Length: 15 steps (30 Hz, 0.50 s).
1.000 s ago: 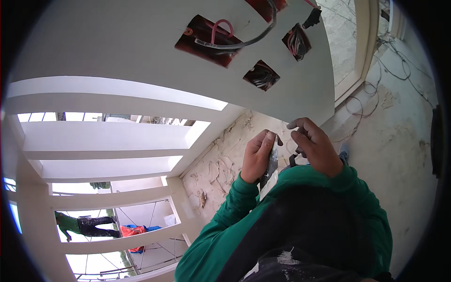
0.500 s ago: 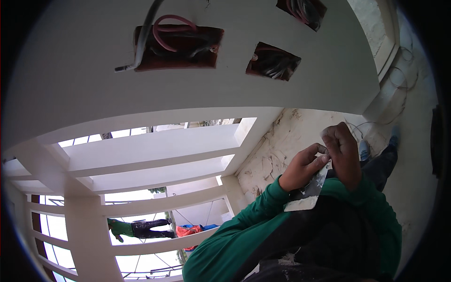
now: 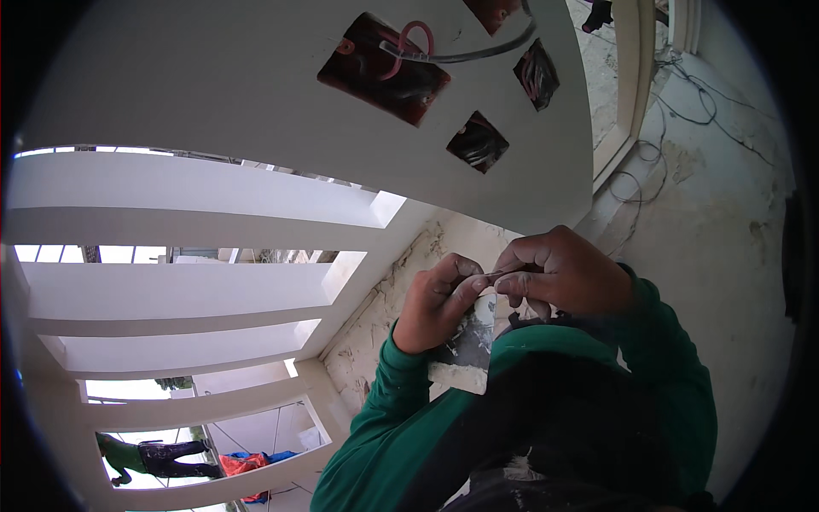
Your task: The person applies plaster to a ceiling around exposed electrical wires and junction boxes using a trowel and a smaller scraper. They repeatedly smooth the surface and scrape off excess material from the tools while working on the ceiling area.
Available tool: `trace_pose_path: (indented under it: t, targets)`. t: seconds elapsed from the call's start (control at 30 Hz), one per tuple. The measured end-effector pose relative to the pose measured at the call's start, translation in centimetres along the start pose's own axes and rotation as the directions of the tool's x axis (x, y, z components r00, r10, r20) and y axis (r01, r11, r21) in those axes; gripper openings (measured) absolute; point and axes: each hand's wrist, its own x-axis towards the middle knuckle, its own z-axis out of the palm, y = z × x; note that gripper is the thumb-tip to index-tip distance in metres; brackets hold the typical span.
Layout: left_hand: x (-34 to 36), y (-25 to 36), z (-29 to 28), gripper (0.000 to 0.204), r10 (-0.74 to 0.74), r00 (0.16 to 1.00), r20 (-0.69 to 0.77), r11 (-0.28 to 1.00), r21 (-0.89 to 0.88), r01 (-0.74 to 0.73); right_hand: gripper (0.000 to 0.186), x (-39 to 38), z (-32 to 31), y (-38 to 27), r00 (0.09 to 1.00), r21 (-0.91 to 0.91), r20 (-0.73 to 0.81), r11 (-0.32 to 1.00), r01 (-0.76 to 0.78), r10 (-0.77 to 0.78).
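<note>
Blade (image 3: 472, 343), flat white-smeared grey metal, is gripped in my left hand (image 3: 439, 300), perhaps freeing fingertips; right of blade, my right hand (image 3: 567, 273) pinches something unclear.

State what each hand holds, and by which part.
The left hand holds a flat, smeared plate by its upper part; what the right hand pinches, if anything, is unclear.
</note>
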Motion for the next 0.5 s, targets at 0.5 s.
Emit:
trace_pose_path:
  t: [0.5]
  targets:
    - [-1.6, -3.5, 4.8, 0.024, -0.027, 0.997, -0.076, 0.81, -0.586, -0.023, 0.028, 8.5, 4.3, -11.0, 0.747, 0.223, -0.502, 0.769, 0.599, -0.436]
